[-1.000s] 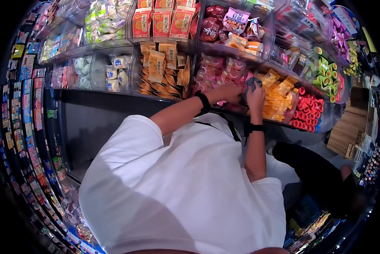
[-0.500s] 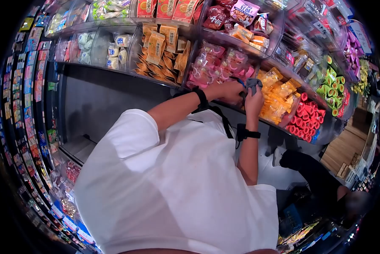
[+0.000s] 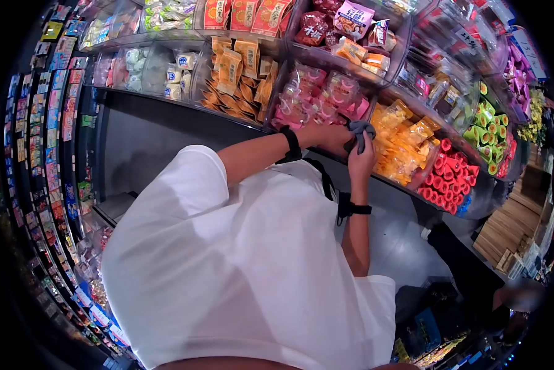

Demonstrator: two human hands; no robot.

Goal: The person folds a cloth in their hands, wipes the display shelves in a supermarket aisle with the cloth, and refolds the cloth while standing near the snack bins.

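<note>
My left hand (image 3: 332, 139) reaches in from the left, fingers closed and mostly turned away. A small dark item shows at its fingertips, too hidden to name. Close beside it, my right hand (image 3: 361, 161) is raised and pinches a bunched grey cloth (image 3: 364, 131). The two hands almost meet at the cloth. Both are in front of the bin of pink-wrapped packets (image 3: 314, 92), with the bin of orange-yellow packets (image 3: 403, 145) just to the right. Black bands circle both wrists.
Clear bins hold brown-orange packets (image 3: 229, 74), red cone-shaped packs (image 3: 450, 179) and green packs (image 3: 487, 126). Shelves of small goods (image 3: 45, 172) curve along the left. A person in dark clothes (image 3: 465, 262) is at the lower right, near a wooden stand (image 3: 511, 216).
Both hands have shifted slightly left and down, still together with the grey cloth. The view has moved a little. The person at the right has moved slightly right, farther from my body.
</note>
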